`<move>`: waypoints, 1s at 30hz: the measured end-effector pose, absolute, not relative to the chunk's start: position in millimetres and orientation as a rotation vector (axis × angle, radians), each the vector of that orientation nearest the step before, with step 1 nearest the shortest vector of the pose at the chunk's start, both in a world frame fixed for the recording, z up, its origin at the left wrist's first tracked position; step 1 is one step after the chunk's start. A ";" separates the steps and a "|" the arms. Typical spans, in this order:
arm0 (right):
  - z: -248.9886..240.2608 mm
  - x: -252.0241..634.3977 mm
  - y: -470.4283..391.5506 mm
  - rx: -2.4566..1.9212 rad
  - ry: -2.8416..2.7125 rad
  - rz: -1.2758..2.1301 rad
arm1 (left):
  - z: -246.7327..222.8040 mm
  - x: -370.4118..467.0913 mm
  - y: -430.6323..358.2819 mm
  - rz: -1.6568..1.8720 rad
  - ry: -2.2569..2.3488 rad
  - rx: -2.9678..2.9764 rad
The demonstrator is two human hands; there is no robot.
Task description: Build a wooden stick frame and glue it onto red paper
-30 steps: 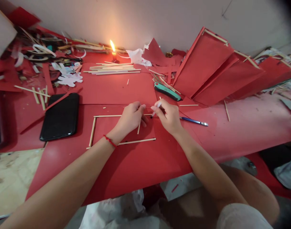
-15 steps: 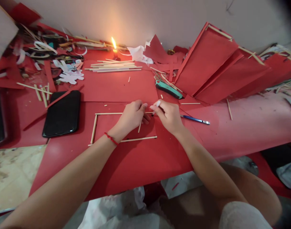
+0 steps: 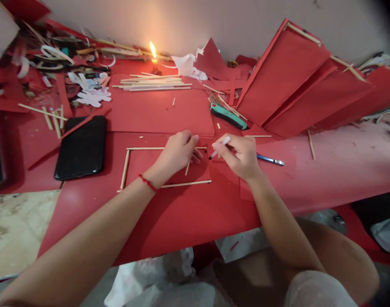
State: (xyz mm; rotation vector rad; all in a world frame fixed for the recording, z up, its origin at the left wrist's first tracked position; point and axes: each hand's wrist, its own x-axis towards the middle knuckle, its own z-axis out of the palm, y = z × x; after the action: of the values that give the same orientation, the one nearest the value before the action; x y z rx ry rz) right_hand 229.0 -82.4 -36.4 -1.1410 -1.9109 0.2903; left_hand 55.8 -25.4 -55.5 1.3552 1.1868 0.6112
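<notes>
My right hand pinches a short whitish stick with a dark tip, pointing down at the red paper. My left hand is curled over thin wooden sticks on the red paper, and a short wooden stick slants out from beneath its fingers. Around it lie a top stick, a left stick and a bottom stick, forming three sides of a rectangle. Small dark spots show at the right ends of the top and bottom sticks.
A lit candle stands at the back behind a pile of sticks. A black phone lies left. A green cutter, a blue pen-like tool and upright folded red paper pieces are right. Scraps fill the back left.
My right hand has moved right, away from my left hand, and the whitish stick now tilts with its dark tip down and visible. My left hand has barely moved.
</notes>
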 end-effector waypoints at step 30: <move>-53.4 225.8 -81.5 -1.138 -2.113 0.339 | -55.0 56.8 -24.9 0.630 1.188 1.342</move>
State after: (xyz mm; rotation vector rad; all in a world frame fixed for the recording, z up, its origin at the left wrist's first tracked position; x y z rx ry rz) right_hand 225.8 -81.5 -53.4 -1.1383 -2.1131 0.3392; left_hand 56.8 -24.9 -55.0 1.3417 1.1881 0.6304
